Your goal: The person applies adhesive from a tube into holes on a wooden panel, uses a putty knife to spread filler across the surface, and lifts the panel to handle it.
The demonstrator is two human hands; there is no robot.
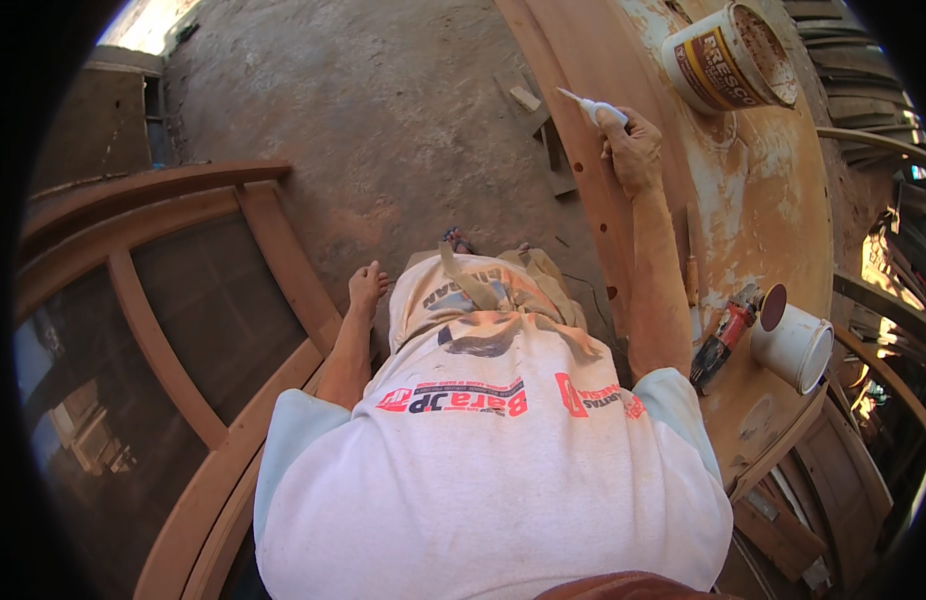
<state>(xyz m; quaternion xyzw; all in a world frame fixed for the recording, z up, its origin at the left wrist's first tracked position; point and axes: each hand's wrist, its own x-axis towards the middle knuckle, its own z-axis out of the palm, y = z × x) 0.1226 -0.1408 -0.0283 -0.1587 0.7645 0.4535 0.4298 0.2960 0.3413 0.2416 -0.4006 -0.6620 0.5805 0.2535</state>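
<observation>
My right hand [635, 150] is closed around a small white glue bottle [605, 112], its thin pointed nozzle aimed left and away from me. The bottle is held over a long reddish-brown wooden board [595, 205] with several dark holes along its edge. That board lies along the left side of a worktable [758, 200] smeared with white. Down at my left side hangs my left hand [367, 287], fingers loosely bent and nothing seen in them. It is nearest to a wooden frame with dark panels [163, 345].
A large white bucket with a brown label [718, 65] stands at the table's far end. Closer in are an angle grinder [725, 338], a white tub [801, 350] and a slim wooden-handled tool [692, 280]. Wood offcuts [545, 135] lie on the floor; more timber [863, 95] lines the right.
</observation>
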